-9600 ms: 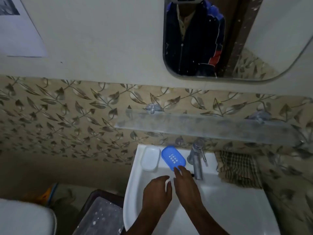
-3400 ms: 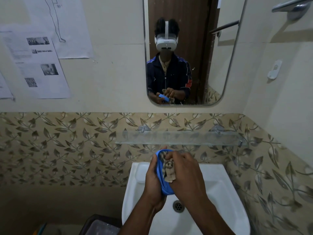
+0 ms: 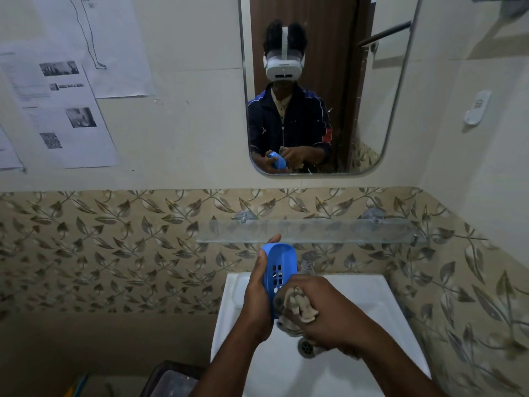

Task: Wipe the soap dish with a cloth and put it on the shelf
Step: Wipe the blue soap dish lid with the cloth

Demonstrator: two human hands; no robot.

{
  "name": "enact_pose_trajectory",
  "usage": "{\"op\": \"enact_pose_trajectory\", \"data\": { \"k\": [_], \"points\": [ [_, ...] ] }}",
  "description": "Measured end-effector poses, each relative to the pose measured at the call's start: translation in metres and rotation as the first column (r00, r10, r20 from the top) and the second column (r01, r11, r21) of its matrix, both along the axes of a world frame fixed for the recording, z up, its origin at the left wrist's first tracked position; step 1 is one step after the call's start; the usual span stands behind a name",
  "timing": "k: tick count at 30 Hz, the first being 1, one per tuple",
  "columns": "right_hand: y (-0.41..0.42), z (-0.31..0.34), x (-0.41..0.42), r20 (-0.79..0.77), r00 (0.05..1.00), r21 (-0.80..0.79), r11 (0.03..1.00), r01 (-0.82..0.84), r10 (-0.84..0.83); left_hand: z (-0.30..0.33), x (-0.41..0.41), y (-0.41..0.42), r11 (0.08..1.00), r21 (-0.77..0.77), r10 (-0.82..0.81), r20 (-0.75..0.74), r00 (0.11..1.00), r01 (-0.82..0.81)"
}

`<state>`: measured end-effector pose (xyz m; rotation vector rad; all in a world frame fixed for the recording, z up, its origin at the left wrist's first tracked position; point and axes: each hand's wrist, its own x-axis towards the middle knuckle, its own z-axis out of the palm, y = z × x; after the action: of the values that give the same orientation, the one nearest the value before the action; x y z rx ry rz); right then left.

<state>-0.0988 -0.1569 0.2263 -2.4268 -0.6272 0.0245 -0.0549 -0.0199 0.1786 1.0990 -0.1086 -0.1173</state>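
My left hand (image 3: pixel 257 293) grips the blue slotted soap dish (image 3: pixel 279 267) on edge above the white sink (image 3: pixel 372 296), its hollow side turned to the right. My right hand (image 3: pixel 323 308) holds a bunched beige cloth (image 3: pixel 297 306) against the dish's lower end. The glass shelf (image 3: pixel 337 230) runs along the leaf-patterned tiles just above and behind the dish. The lower part of the dish is hidden by the cloth and my fingers.
A tap (image 3: pixel 307 263) stands behind my right hand and the drain (image 3: pixel 306 347) lies below it. A mirror (image 3: pixel 323 81) hangs above the shelf, papers (image 3: pixel 57 110) on the left wall. A dark bin (image 3: pixel 171 379) sits left of the sink.
The dish was lifted off the sink's back ledge into my left hand and the cloth was picked up. Since the last earlier frame the cloth has slid down to the dish's lower end.
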Motion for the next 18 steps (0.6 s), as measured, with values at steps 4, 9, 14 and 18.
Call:
{"op": "enact_pose_trajectory", "data": {
  "k": [4, 9, 14, 18],
  "points": [
    [-0.008, 0.003, 0.000, 0.100, 0.995, -0.235, 0.971, 0.038, -0.015, 0.001, 0.000, -0.001, 1.000, -0.015, 0.008, -0.010, 1.000, -0.008],
    [0.001, -0.006, -0.006, 0.060, 0.995, -0.180, 0.979, 0.091, -0.082, -0.004, -0.004, -0.006, 0.996, -0.078, 0.024, -0.080, 0.997, -0.031],
    [0.011, -0.009, -0.015, -0.361, 0.911, 0.602, 0.697, 0.390, -0.198, 0.001, -0.006, -0.007, 0.980, -0.187, 0.041, -0.108, 0.993, -0.060],
    [0.014, -0.012, -0.017, -0.029, 0.952, 0.686, 0.686, 0.241, -0.306, 0.003, -0.009, -0.005, 0.989, -0.147, -0.047, -0.204, 0.978, 0.016]
  ]
}}
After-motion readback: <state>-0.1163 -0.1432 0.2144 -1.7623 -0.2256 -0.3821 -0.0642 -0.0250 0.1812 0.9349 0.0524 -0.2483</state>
